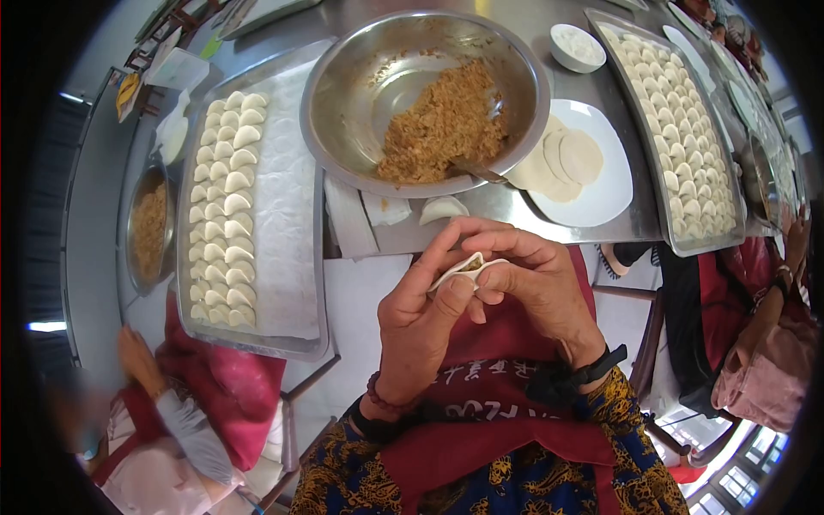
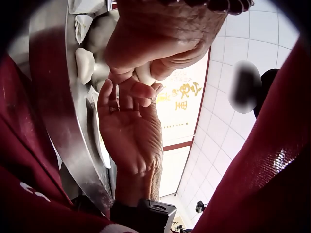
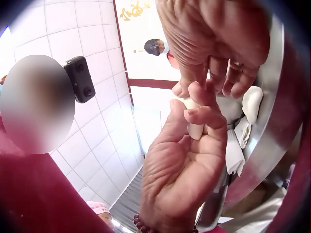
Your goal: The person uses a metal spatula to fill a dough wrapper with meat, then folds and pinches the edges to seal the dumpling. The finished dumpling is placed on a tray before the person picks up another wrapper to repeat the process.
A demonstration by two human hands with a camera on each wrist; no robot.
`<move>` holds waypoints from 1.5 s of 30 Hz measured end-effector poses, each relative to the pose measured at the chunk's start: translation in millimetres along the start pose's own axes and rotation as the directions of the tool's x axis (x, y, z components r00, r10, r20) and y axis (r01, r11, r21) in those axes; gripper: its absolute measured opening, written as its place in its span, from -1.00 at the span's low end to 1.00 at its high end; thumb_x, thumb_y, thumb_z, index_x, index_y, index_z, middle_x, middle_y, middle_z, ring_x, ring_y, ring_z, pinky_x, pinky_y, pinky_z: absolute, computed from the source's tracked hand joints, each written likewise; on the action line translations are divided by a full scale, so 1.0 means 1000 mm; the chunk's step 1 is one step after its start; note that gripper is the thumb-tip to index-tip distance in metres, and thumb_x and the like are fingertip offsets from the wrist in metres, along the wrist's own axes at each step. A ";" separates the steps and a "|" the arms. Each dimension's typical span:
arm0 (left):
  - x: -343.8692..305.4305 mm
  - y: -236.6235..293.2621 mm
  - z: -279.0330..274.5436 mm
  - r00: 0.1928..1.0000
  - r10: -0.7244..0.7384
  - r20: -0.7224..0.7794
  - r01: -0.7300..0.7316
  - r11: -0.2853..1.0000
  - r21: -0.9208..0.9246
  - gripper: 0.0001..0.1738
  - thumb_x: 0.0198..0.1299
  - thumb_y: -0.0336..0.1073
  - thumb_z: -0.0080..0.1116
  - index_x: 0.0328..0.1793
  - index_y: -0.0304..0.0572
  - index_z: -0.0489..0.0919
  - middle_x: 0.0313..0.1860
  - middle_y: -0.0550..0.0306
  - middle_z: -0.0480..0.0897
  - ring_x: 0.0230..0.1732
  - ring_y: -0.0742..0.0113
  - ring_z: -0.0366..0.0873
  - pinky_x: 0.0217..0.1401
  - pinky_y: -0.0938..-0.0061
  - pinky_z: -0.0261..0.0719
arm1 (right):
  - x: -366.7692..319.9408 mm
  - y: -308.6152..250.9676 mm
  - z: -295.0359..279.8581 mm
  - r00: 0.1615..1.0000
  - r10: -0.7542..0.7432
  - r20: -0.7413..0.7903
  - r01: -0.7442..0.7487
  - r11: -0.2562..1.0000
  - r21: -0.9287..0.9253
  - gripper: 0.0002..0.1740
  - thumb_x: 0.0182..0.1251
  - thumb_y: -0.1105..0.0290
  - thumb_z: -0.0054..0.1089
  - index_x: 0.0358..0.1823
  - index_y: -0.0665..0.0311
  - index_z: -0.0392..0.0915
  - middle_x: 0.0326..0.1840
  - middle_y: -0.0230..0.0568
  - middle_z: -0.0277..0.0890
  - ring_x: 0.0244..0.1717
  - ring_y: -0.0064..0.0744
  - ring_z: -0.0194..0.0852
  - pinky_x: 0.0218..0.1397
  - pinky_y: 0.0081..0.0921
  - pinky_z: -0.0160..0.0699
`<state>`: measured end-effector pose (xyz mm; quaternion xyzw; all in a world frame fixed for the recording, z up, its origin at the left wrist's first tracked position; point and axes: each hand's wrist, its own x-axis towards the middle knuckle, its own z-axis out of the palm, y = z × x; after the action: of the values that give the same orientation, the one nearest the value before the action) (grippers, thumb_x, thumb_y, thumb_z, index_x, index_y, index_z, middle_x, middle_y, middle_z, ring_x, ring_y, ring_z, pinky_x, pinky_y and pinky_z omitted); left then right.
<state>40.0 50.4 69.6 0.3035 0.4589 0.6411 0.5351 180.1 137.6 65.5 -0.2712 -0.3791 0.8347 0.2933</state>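
A small metal bowl [image 1: 148, 182] with brown filling stands at far left; beside it lies a long tray [image 1: 287, 215], its left part bearing rows of folded dumplings [image 1: 225, 206]; next, a large bowl [image 1: 343, 112] holds more filling [image 1: 446, 124] and a spoon [image 1: 481, 174]; just below its rim, a single dumpling [image 1: 444, 209] rests on the tabletop [image 1: 506, 213]; in front of the apron, the left hand [image 1: 416, 309] and right hand [image 1: 545, 287] together pinch a partly folded wrapper [image 1: 442, 280], filling showing through its opening; rightward, a white plate [image 1: 592, 203] carries overlapping flat rounds [image 1: 577, 157]; a second tray [image 1: 699, 247] of dumplings follows.
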 end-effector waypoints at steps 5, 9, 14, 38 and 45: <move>-0.002 -0.002 0.001 1.000 -0.010 0.029 0.010 1.000 -0.004 -0.49 0.49 -0.41 -0.04 0.51 -0.43 0.27 0.10 -0.13 0.63 -0.11 0.27 0.66 -0.20 0.52 0.61 | 0.001 0.010 -0.001 0.994 -0.112 0.003 0.112 0.992 0.066 -0.85 0.38 0.63 0.15 -0.07 0.45 0.61 0.35 0.02 0.41 -0.40 -0.59 0.47 -0.33 -0.60 0.58; -0.002 -0.005 0.000 0.998 -0.008 0.055 0.009 1.000 -0.005 -0.50 0.49 -0.42 -0.05 0.50 -0.45 0.27 0.11 -0.14 0.62 -0.11 0.26 0.66 -0.19 0.51 0.61 | 0.001 0.012 0.002 0.975 -0.219 -0.030 0.221 0.968 0.115 -0.93 0.39 0.65 0.13 -0.17 0.46 0.59 0.31 0.01 0.44 -0.40 -0.61 0.45 -0.33 -0.62 0.57; 0.000 -0.001 0.000 0.998 -0.016 0.065 0.015 1.000 0.020 -0.52 0.52 -0.39 -0.09 0.48 -0.48 0.30 0.11 -0.13 0.61 -0.08 0.28 0.64 -0.16 0.50 0.58 | 0.002 0.012 -0.005 0.989 -0.149 -0.017 0.149 0.988 0.044 -0.91 0.37 0.63 0.18 -0.14 0.41 0.60 0.30 -0.03 0.44 -0.33 -0.62 0.48 -0.31 -0.63 0.57; 0.003 0.001 -0.015 0.948 -0.203 0.245 0.217 0.976 -0.029 -0.39 0.60 -0.03 -0.28 0.40 -0.51 0.35 0.23 -0.08 0.52 0.11 0.30 0.56 0.16 0.43 0.57 | -0.005 0.011 -0.007 0.987 -0.146 0.065 0.150 0.987 -0.064 -0.88 0.31 0.68 0.20 -0.16 0.40 0.63 0.28 -0.02 0.46 -0.14 -0.39 0.65 -0.17 -0.59 0.61; 0.007 0.018 -0.005 0.933 -0.313 0.179 0.359 0.850 -0.385 -0.25 0.59 0.06 -0.40 0.42 -0.67 0.23 0.36 -0.23 0.40 0.34 0.10 0.45 0.38 0.09 0.53 | -0.001 0.015 -0.013 0.955 -0.294 0.034 0.280 0.860 -0.426 -0.87 0.23 0.57 0.34 -0.19 0.27 0.66 0.24 -0.16 0.57 0.29 -0.30 0.43 0.30 -0.40 0.45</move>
<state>26.9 55.8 83.0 0.1336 0.3293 0.6021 0.7150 185.5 134.8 46.3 -0.2825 -0.5836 0.6741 0.3537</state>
